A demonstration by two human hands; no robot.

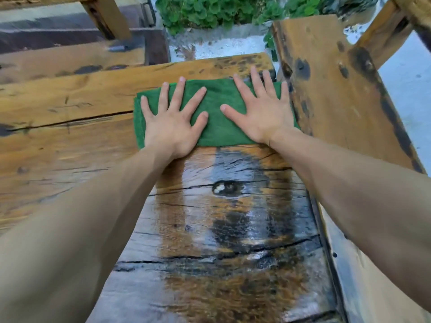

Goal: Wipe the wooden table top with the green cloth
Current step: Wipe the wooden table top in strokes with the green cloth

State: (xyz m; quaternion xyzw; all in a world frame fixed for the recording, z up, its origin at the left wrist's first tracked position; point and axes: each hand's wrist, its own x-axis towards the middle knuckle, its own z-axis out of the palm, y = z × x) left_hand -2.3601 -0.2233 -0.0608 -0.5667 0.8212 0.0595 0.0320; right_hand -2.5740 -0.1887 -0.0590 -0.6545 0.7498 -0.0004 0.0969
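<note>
Outdoors, the wet table (70, 145) carries the cloth (217, 117) near its far edge at 12 o'clock, long axis running 9 to 3. Left hand (173, 122) and right hand (263, 113) press flat on it, fingers spread, gripping nothing. Equally near, they likely push or pull it together along the planks.

Outdoors, daylight: green leafy plants (210, 10), white gravel (224, 46), wooden bench (331, 89) at right.
</note>
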